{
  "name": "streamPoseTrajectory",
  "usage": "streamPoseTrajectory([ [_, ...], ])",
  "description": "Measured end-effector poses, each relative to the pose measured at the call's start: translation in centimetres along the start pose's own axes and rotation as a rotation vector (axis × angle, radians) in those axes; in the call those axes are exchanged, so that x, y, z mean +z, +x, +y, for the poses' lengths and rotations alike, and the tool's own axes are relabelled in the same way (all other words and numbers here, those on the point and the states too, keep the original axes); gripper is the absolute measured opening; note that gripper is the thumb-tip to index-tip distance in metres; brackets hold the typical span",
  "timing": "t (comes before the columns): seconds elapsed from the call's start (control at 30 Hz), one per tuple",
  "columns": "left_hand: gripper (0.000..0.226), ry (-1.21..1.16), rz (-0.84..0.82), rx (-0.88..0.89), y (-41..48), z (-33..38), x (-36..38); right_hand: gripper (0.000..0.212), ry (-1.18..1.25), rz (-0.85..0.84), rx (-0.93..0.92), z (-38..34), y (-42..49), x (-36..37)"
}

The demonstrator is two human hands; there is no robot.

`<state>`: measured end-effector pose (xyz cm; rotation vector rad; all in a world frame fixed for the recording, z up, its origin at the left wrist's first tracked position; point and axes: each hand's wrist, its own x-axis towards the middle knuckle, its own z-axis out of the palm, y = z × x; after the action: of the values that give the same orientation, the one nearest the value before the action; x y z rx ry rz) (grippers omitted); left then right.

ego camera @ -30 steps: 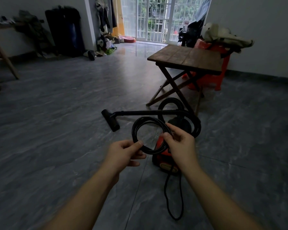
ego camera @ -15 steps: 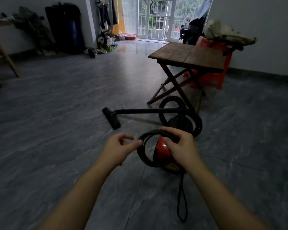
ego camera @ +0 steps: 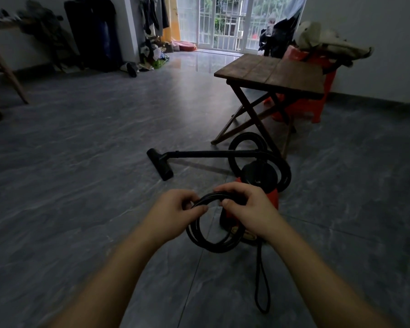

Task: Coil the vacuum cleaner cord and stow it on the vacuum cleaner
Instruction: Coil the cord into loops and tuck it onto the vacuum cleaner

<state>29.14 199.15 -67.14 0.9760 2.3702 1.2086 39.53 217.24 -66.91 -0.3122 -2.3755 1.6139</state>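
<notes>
Cord hangs below grip — (left hand, right hand).

Open floor lies left of my left hand. Beyond my right hand, the vacuum cleaner, its hose and a folding table block passage.

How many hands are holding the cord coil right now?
2. The left hand pinches the cord coil at its upper left; the right hand grips its top right, in front of the vacuum cleaner. A loose loop of cord hangs below the right hand.
</notes>
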Motion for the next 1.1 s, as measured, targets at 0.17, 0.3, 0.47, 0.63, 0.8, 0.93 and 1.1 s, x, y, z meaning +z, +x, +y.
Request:
streamPoseTrajectory([
  [0.17,0.016,-0.014,0.113,0.023,0.2,-0.1,0.2,0.02,0.083,0.072,0.077,0.1,0.2,-0.3],
  [0.3,0.015,-0.062,0.191,0.033,0.1,-0.2,0.0,0.028,0.164,0.101,0.077,0.2,0.4,-0.4],
  [0.47,0.016,-0.026,0.252,0.005,0.0,-0.3,0.9,0.021,0.236,0.055,0.144,0.5,0.3,-0.7],
  [0.63,0.012,0.149,0.147,0.004,-0.2,-0.4,1.0,0.021,0.155,-0.001,0.133,0.7,0.1,-0.9],
  [0.8,0.017,0.257,0.069,0.02,-0.4,0.5,0.5,0.023,0.003,0.0,0.087,0.6,-0.2,-1.2],
  [0.93,0.018,0.17,-0.073,0.011,-0.4,0.9,0.3,0.021,-0.186,-0.085,0.054,0.6,-0.6,-1.0],
  [1.1,0.01,0.201,-0.056,0.053,-0.3,1.2,0.9,0.02,-0.095,-0.038,-0.008,-0.1,-0.6,-0.6],
])
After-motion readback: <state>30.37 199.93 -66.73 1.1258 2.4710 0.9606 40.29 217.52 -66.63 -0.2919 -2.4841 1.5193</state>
